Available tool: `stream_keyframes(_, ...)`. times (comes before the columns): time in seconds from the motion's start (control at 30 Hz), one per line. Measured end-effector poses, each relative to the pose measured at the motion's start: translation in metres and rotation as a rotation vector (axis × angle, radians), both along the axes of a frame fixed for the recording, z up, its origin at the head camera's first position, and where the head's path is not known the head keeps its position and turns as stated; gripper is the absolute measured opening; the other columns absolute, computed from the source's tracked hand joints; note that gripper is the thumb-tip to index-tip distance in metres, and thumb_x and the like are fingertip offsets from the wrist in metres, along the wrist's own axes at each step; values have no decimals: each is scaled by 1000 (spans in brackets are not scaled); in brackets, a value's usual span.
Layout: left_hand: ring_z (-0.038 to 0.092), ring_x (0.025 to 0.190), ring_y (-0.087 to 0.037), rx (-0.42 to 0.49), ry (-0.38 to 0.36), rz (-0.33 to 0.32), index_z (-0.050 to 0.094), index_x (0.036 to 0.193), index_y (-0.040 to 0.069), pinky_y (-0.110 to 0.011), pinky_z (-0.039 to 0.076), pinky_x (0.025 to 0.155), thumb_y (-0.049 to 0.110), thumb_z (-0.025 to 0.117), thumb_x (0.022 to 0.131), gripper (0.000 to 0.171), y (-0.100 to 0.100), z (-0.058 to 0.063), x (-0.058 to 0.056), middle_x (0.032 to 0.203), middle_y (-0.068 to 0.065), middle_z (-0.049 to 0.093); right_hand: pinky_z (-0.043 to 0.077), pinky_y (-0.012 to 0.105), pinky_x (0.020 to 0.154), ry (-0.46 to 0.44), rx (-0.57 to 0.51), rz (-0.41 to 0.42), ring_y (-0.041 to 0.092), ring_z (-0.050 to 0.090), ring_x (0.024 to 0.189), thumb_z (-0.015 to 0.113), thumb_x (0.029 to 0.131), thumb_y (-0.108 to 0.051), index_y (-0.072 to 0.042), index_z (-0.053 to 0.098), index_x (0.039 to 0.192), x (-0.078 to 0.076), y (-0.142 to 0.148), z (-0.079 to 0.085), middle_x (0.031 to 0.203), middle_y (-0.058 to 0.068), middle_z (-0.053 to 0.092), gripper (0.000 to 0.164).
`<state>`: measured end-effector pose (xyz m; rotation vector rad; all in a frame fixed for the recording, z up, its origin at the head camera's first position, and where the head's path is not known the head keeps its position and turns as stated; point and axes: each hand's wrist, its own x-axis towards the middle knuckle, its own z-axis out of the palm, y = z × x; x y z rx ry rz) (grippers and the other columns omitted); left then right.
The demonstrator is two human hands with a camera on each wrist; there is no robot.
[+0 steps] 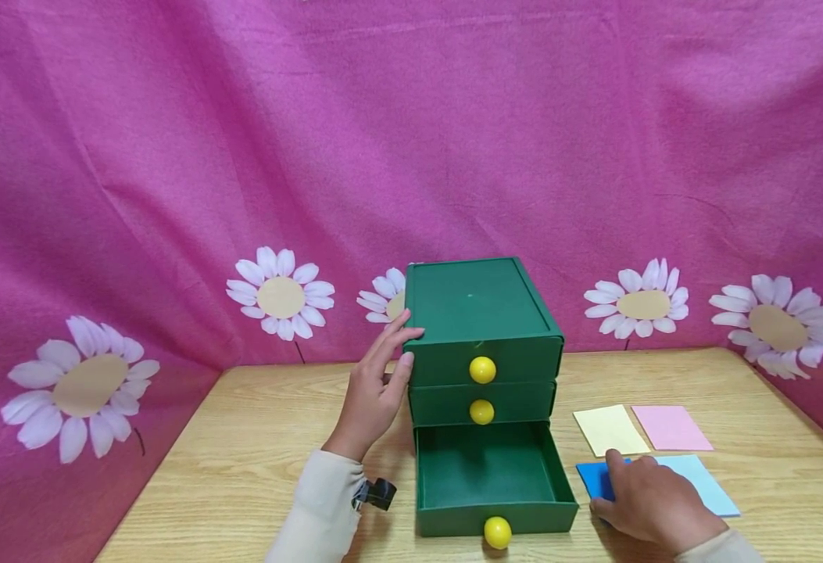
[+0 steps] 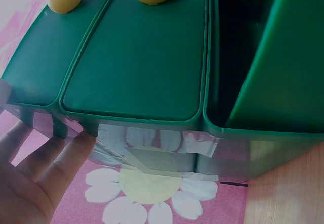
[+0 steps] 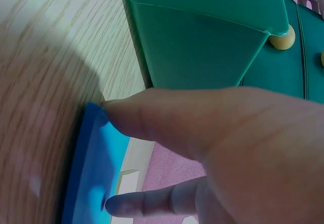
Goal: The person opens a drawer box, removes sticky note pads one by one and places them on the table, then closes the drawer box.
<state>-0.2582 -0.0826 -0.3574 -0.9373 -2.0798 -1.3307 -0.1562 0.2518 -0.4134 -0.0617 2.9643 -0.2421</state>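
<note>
A green three-drawer box [image 1: 481, 301] with yellow knobs stands on the table, its bottom drawer [image 1: 488, 469] pulled out and bare inside. My left hand [image 1: 376, 391] rests against the box's left side near the top, with fingers fairly straight; in the left wrist view the fingertips [image 2: 83, 138] touch the side wall. To the right of the drawer, my right hand [image 1: 653, 496] is on a blue sticky note pad [image 1: 594, 477]. In the right wrist view, thumb and forefinger pinch that blue pad [image 3: 93, 173] across its edges, low on the table.
Behind the blue pad lie a pale yellow pad [image 1: 610, 430] and a pink pad [image 1: 673, 428]. A light blue pad [image 1: 710, 489] lies beside it, partly under my right hand. A pink cloth [image 1: 411, 141] printed with daisies hangs around the wooden table [image 1: 242, 453].
</note>
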Motion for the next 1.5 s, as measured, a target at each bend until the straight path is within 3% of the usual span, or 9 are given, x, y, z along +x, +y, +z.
stream_keyframes(1.0,40,135,-16,3,17,0,54,134,22,-30,56,77,13,48,101,34,1,-1,-1,153,1,37,52,50,62,-36,11,-36,22,55,68,77,76,-46,1,51,102,0,1,2,79,11,58,60)
stream_keyframes(1.13,42,135,-21,13,10,9,55,133,15,-37,57,76,7,49,100,34,3,4,5,152,-5,39,53,53,64,-45,14,-48,24,55,70,78,74,-47,2,52,103,-1,2,2,81,12,57,62)
stream_keyframes(1.3,42,134,-28,28,-4,-1,55,131,6,-44,57,77,1,48,99,33,5,20,21,150,-14,40,52,53,62,-37,32,-52,24,55,69,78,73,-50,1,53,103,-3,3,-1,80,12,56,64)
stream_keyframes(1.5,43,133,-30,24,-13,-1,55,130,4,-44,56,77,0,49,98,33,6,26,28,149,-15,40,52,53,62,-39,47,-53,24,54,69,76,73,-53,1,53,104,-5,6,-5,81,11,56,67)
